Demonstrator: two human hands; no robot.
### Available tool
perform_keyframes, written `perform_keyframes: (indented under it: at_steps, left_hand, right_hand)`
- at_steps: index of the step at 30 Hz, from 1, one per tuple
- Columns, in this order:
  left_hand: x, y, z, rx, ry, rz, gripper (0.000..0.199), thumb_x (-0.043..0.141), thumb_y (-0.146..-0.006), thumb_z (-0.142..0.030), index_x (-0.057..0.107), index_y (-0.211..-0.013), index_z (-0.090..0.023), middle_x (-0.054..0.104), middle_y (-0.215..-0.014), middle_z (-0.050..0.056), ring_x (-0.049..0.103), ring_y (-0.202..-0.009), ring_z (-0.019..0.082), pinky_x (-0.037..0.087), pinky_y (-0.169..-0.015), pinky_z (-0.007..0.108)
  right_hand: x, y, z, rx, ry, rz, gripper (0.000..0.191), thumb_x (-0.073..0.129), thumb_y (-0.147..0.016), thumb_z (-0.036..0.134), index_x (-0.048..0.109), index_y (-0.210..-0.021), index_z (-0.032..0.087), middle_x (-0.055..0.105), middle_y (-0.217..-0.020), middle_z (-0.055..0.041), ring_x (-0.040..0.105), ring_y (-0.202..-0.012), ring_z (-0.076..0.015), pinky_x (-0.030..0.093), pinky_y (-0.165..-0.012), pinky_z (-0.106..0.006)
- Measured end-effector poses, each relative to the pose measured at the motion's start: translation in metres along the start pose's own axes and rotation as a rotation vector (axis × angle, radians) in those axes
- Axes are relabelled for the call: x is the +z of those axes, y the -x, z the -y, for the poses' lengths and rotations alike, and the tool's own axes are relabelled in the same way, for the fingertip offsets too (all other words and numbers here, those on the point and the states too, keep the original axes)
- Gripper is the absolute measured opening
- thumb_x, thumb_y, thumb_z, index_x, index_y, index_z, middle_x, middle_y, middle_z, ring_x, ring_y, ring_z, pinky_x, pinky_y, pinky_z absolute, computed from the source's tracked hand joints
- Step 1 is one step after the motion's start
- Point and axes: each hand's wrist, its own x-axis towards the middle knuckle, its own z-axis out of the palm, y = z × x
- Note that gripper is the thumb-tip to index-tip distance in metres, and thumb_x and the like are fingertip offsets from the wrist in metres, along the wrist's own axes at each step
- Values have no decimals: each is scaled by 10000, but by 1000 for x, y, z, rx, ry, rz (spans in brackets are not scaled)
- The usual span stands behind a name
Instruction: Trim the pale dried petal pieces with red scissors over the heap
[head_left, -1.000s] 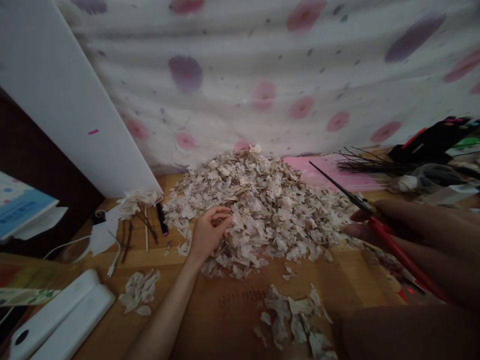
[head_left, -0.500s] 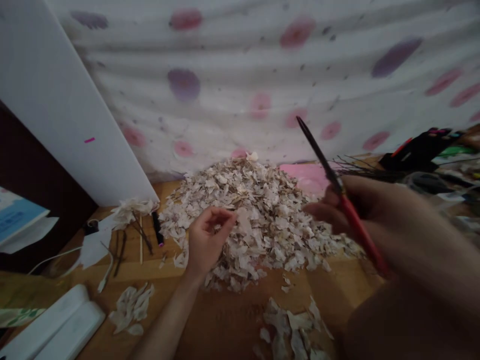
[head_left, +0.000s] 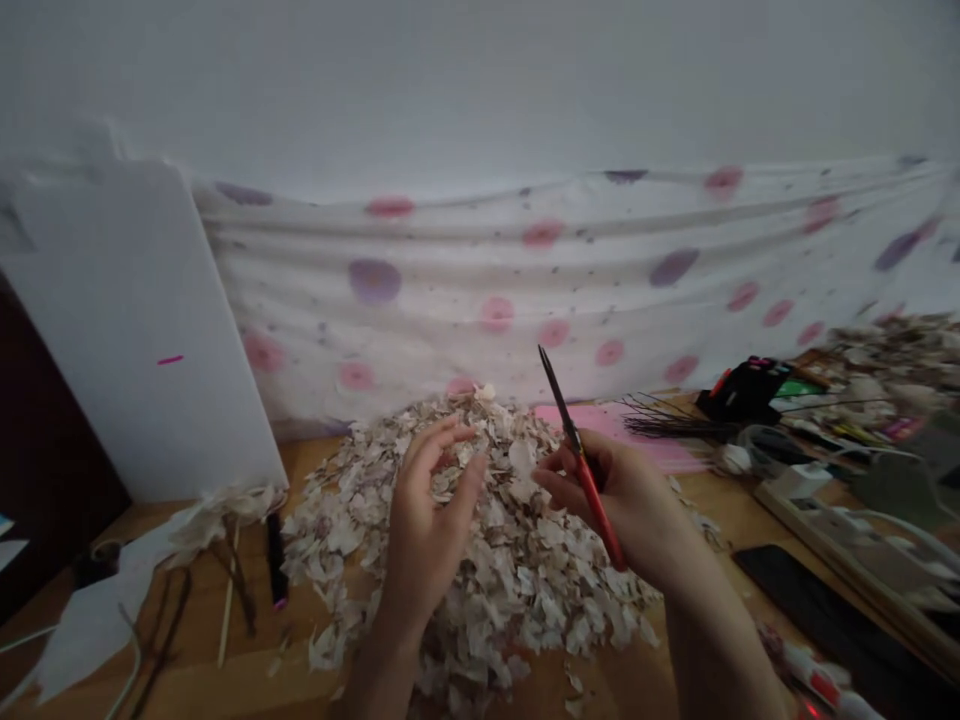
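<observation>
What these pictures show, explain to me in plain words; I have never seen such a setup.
There is no robot here: a person works with two bare hands. The view comes from a camera worn on the person's head, looking forward and down. On the brown wooden table lies a large heap of pale, papery flakes. The left hand is open above it. The right hand holds slim scissors with red handles and dark blades, tips up. Left of the heap lies a black pen with a pink end; behind it hangs a white cloth with pink and purple flowers.
</observation>
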Motion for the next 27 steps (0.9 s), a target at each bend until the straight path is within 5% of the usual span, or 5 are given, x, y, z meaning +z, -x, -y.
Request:
perform_keyframes:
  at_steps: [9, 13, 18, 23, 27]
  left_hand:
    - [18, -11, -15, -305, 235, 229, 293, 731, -806, -317, 671, -1071, -207, 729, -905, 46, 698, -824, 181, 553, -743, 271]
    - [15, -12, -13, -364, 376, 219, 227, 752, -773, -268, 681, -978, -203, 746, -798, 21, 713, -741, 161, 543, -659, 224]
    - [8, -16, -10, -378, 463, 198, 186, 728, -787, -269, 669, -949, -198, 788, -830, 49, 747, -808, 186, 568, -740, 254]
    - [6, -18, -10, -373, 524, 152, 161, 720, -773, -258, 644, -899, -195, 788, -835, 55, 748, -805, 202, 564, -740, 278]
    - [8, -17, -10, -366, 596, 118, 143, 711, -756, -244, 639, -868, -192, 785, -808, 53, 746, -759, 190, 565, -725, 277]
  right_hand:
    - [6, 5, 12, -52, -131, -68, 336, 740, -745, 366, 449, -709, 201, 628, -746, -18, 470, -554, -118, 372, -493, -220]
    - [12, 6, 18, -57, -210, -103, 373, 775, -715, 369, 449, -665, 195, 637, -736, -30, 483, -535, -118, 373, -461, -212]
    - [18, 5, 14, -85, -121, -133, 330, 749, -795, 411, 519, -712, 188, 621, -693, -18, 524, -536, -125, 424, -471, -217]
    - [38, 1, 14, -247, -276, -195, 358, 804, -769, 378, 496, -766, 196, 692, -916, -54, 664, -753, -173, 547, -634, -242]
    - [48, 3, 20, -269, -275, -220, 381, 761, -816, 339, 419, -713, 206, 651, -784, -24, 653, -743, -178, 546, -651, -256]
